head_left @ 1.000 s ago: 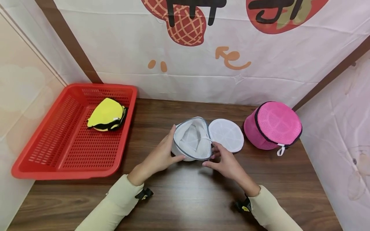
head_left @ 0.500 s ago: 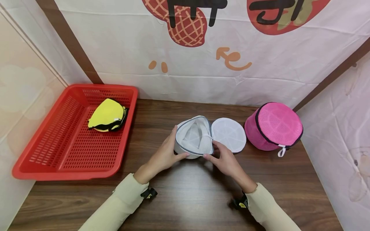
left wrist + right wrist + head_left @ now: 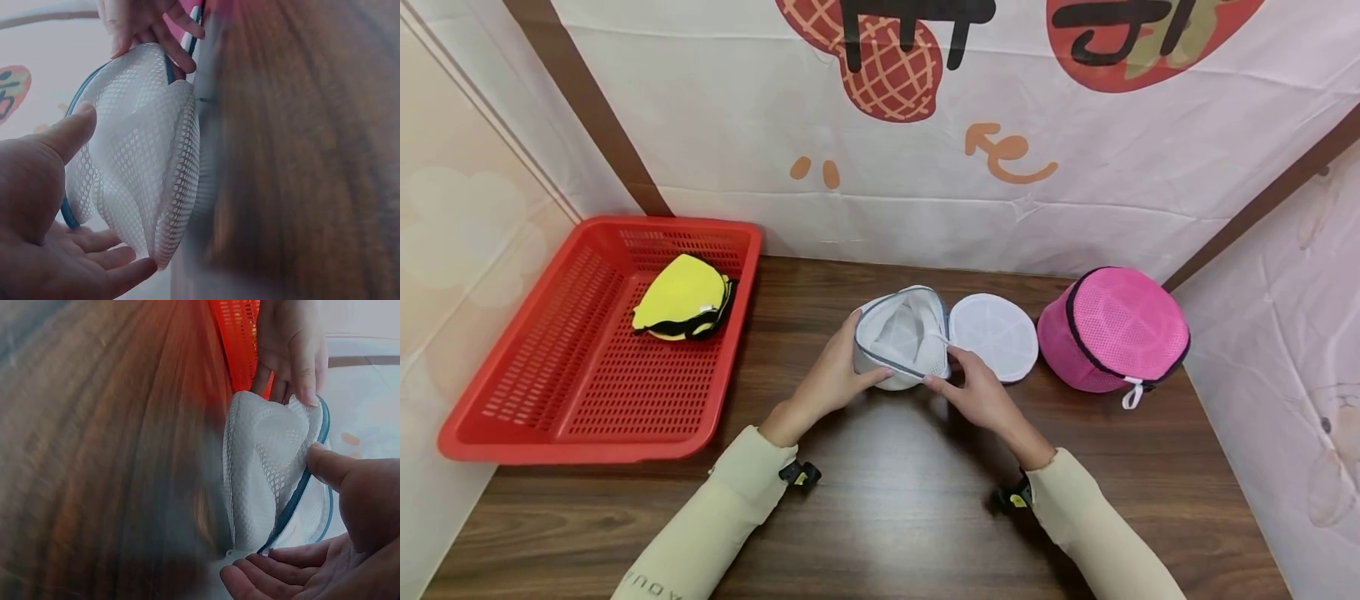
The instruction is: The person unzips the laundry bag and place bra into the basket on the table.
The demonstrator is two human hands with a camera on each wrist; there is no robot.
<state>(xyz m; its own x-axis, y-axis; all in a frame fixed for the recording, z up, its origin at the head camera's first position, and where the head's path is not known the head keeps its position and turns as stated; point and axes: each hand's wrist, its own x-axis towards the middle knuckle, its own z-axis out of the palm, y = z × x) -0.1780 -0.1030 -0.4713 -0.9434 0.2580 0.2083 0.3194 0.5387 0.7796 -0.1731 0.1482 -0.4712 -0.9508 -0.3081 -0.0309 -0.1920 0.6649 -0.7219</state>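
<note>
Left grip holds 1 white mesh bag by its left side — mid-bench, nearer the back edge. Right grip pinches the right rim — slack walls could cave in should the 2 pull unevenly.

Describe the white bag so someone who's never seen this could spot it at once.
On the brown table, find the red basket at left and the pink bag at right. Between them, the left hand and right hand hold the white bag. Unlike the flat white disc beside it, it is hollow and open-topped; its rim is blue-grey, not black like the pink bag's.
</note>
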